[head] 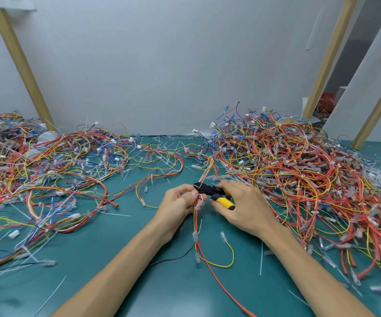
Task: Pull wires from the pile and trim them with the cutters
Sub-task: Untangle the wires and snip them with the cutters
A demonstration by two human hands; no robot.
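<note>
While our left hand (pixel 180 202) holds wire bundle (pixel 195 216) in closed grip over green surface (pixel 116 259), our right hand (pixel 242 207) clamps grip on yellow-handled cutters (pixel 214 193), black tip at bundle; wire pile (pixel 288 168) lies right.

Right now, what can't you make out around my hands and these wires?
Head view: whether the cutters bite the held wires or their white tie; too small, and the left hand crowds the tips.
Head view: most of the handles; the right hand covers them.
Head view: where the right pile ends; the frame edge cuts it.
Head view: the red thing far right; too small, blurred.
</note>
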